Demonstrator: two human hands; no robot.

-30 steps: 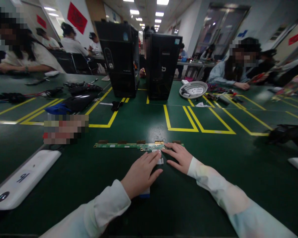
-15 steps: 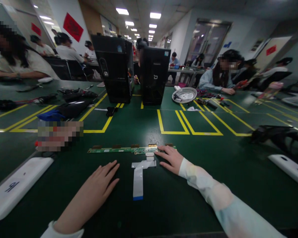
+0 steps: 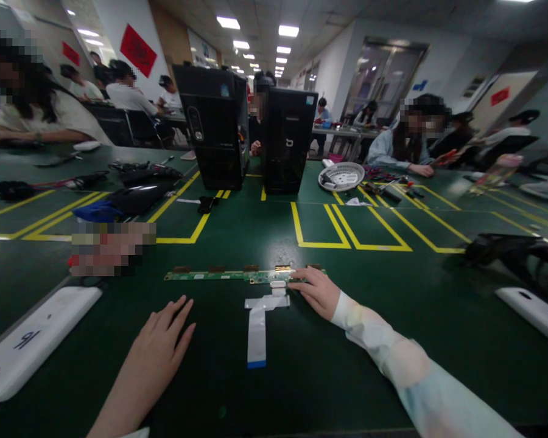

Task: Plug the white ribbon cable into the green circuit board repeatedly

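Note:
A long, narrow green circuit board (image 3: 210, 276) lies crosswise on the dark green table (image 3: 201, 389). From its connector a white ribbon cable (image 3: 256, 334) with a blue end runs toward me, with a short crosswise strip near the top. My right hand (image 3: 317, 292) rests at the right part of the board, fingertips touching its edge; the fingers look spread and grip nothing. To the left of the cable, my left hand (image 3: 159, 340) lies over the table with its fingers apart, holding nothing and away from the board.
Two black computer towers (image 3: 212, 128) stand farther back. White devices (image 3: 41, 340) lie at left and right, beside a black object (image 3: 511, 255). A white basket (image 3: 341, 176), cables (image 3: 146, 173) and yellow tape lines (image 3: 324, 246) are beyond. Several people sit around.
My left hand has moved left, away from the ribbon cable. My right hand stays at the board, its thumb now closer to the other fingers. The view has shifted slightly.

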